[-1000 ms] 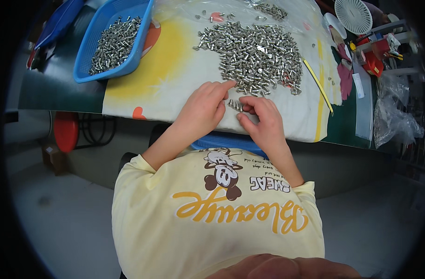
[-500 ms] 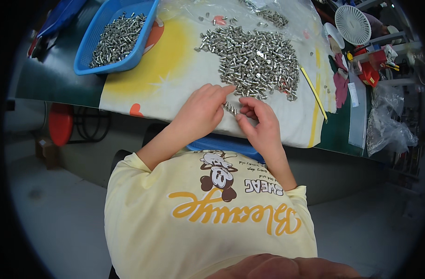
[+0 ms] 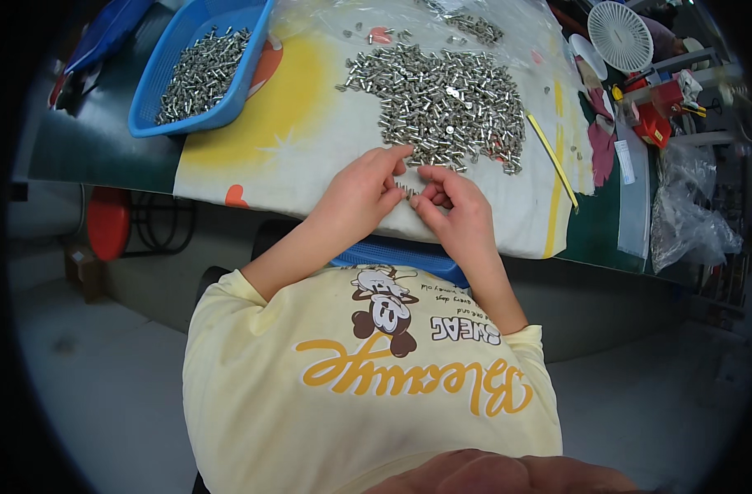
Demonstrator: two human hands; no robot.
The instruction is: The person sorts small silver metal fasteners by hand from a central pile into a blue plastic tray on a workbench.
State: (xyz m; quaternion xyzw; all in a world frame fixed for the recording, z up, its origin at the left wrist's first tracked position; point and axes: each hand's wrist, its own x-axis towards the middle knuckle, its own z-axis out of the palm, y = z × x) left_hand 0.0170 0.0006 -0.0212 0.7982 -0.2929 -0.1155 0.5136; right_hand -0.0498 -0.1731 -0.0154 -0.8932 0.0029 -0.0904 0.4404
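A short row of small silver metal fasteners (image 3: 406, 190) lies between my hands at the near side of the cloth. My left hand (image 3: 366, 188) bends its thumb and fingers around the left end of the row. From the other side, my right hand (image 3: 456, 203) closes its thumb and curled fingers on the right end. Just beyond my fingertips spreads a large loose pile of the same kind of silver fasteners (image 3: 446, 107). Their exact kind is too small to make out, and my fingers partly cover the row.
A blue plastic basket (image 3: 136, 111) with many fasteners stands at the far left. The pile rests on a white and yellow cloth (image 3: 310, 177). To the right lie a yellow stick (image 3: 552, 160), clear plastic bags (image 3: 690, 214) and a white fan (image 3: 620, 36). A blue tray (image 3: 400, 253) sits below the table edge.
My fingers have drawn in closer around the row of fasteners, with the right fingertips shifting slightly left. The row now looks more upright and more covered. The whole view has shifted a little.
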